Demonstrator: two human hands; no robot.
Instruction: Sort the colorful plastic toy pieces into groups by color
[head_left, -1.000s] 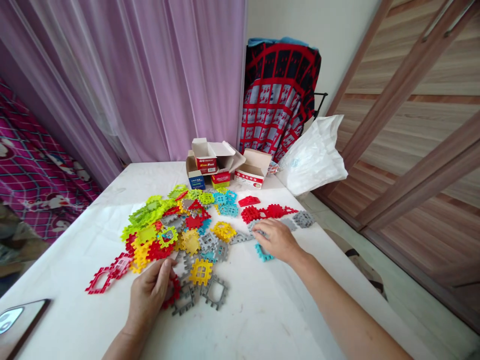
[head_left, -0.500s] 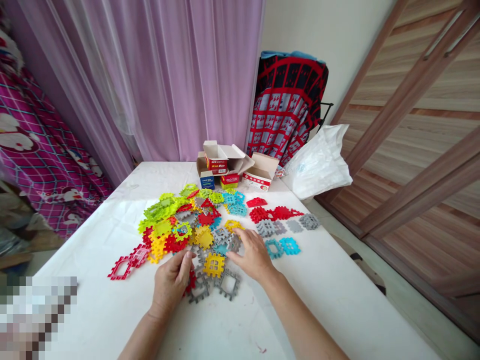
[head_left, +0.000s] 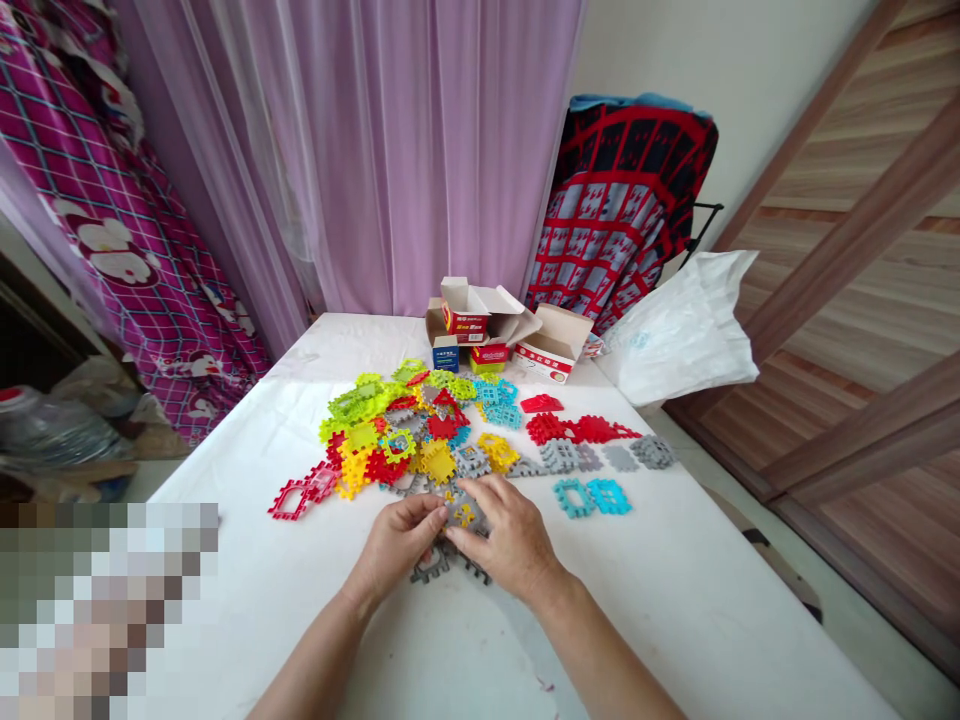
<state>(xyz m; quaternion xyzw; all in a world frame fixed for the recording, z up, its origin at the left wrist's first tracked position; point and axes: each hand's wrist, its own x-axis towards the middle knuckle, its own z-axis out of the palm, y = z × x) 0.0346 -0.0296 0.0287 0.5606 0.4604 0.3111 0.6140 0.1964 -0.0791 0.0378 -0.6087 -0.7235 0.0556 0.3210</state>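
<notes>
A pile of flat interlocking plastic tiles (head_left: 405, 440) in green, yellow, red, grey and blue lies spread on a white table (head_left: 660, 610). My left hand (head_left: 394, 550) and my right hand (head_left: 510, 535) meet at the near edge of the pile, fingertips together on a grey tile (head_left: 459, 507) with yellow showing through it. More grey tiles (head_left: 429, 570) peek out beneath my hands. Two blue tiles (head_left: 592, 496) lie just right of my right hand. A row of red tiles (head_left: 574, 430) and grey tiles (head_left: 607, 456) lies beyond them.
Several small open cardboard boxes (head_left: 502, 335) stand at the table's far edge, a white plastic bag (head_left: 686, 330) to their right. Purple curtains hang behind. A red patterned cloth (head_left: 622, 200) drapes a chair. A blurred patch covers the table's near left corner.
My right hand has come left from the blue tiles to the near edge of the pile. Both hands have closed in together on a grey tile. The view has shifted left.
</notes>
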